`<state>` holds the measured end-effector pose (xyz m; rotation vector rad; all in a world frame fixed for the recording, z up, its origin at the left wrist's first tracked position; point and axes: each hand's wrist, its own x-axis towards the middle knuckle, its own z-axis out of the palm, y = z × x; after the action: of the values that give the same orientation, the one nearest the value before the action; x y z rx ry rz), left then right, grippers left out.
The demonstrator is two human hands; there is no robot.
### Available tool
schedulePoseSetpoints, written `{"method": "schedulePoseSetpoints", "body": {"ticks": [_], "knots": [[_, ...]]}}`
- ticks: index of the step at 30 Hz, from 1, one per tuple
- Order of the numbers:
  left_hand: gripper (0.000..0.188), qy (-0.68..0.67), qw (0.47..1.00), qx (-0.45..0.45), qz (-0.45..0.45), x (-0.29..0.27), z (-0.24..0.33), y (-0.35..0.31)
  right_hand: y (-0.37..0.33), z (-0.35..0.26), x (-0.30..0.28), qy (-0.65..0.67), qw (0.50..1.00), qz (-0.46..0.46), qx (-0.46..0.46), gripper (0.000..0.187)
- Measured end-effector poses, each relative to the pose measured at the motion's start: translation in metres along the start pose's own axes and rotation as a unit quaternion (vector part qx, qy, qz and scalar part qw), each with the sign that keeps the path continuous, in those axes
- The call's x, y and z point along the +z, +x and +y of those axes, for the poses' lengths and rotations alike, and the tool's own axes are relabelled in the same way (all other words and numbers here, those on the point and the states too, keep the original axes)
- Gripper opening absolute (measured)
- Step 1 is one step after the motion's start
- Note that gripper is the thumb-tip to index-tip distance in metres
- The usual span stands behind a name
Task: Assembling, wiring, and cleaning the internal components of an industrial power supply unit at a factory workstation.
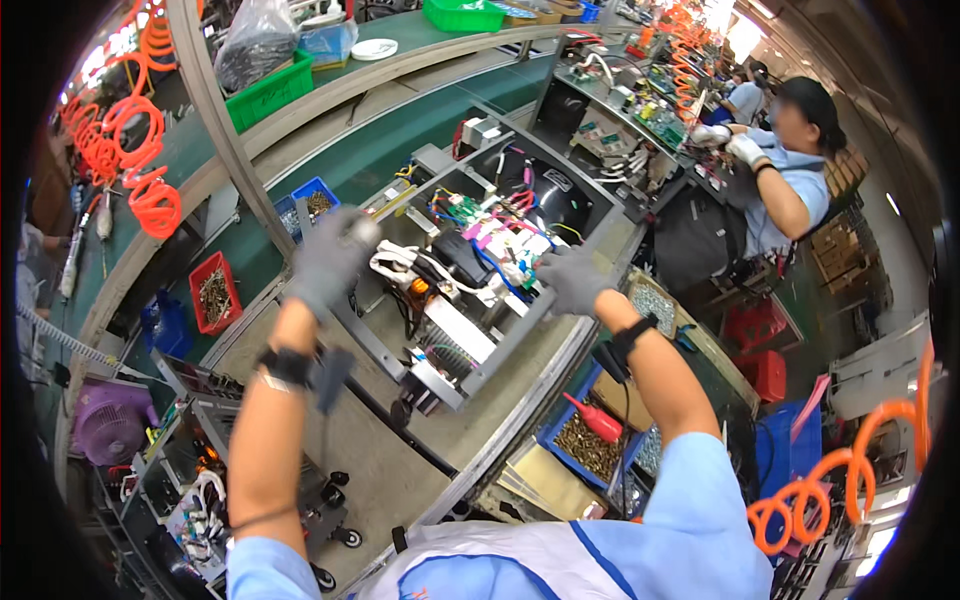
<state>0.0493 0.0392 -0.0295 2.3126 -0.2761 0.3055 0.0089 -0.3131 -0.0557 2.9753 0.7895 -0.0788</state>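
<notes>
An open machine chassis with a grey metal frame (515, 335) lies in front of me, filled with wiring, circuit boards, a white block and a finned metal part. My left hand (335, 258), in a grey glove, is over the frame's left side, its fingers blurred; whether it holds anything is unclear. On the opposite side, my right hand (575, 281), also gloved in grey, is closed over the frame's right rail, fingertips toward the wiring. White cable bundles (400, 262) run between the hands. A black band circles each wrist.
A red bin of screws (214, 293) and a blue bin (316, 197) stand left. At right, a red-handled screwdriver (595, 418) lies over a blue screw tray (548, 437). Orange coiled hoses (130, 150) hang left. A co-worker (790, 165) in white gloves works at another chassis (610, 145).
</notes>
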Motion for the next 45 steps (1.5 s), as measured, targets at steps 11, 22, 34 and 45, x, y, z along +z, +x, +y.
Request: {"method": "schedulePoseSetpoints", "body": {"ticks": [11,22,34,45], "knots": [[0.043,0.313,0.944,0.050,-0.087,0.092,0.100,-0.156,0.004,-0.007,0.008,-0.011,1.000,0.000,0.012,0.044],[0.040,0.252,0.965,0.065,-0.030,0.096,0.091,-0.156,-0.008,-0.018,0.014,0.019,0.994,0.108,0.017,0.040],[0.031,0.201,0.965,0.151,0.079,0.110,0.080,-0.157,-0.012,-0.009,0.018,0.032,0.986,0.163,-0.028,0.029],[0.031,0.167,0.975,0.128,0.077,0.113,0.075,-0.159,-0.012,-0.024,0.007,0.024,0.992,0.123,0.004,0.047]]}}
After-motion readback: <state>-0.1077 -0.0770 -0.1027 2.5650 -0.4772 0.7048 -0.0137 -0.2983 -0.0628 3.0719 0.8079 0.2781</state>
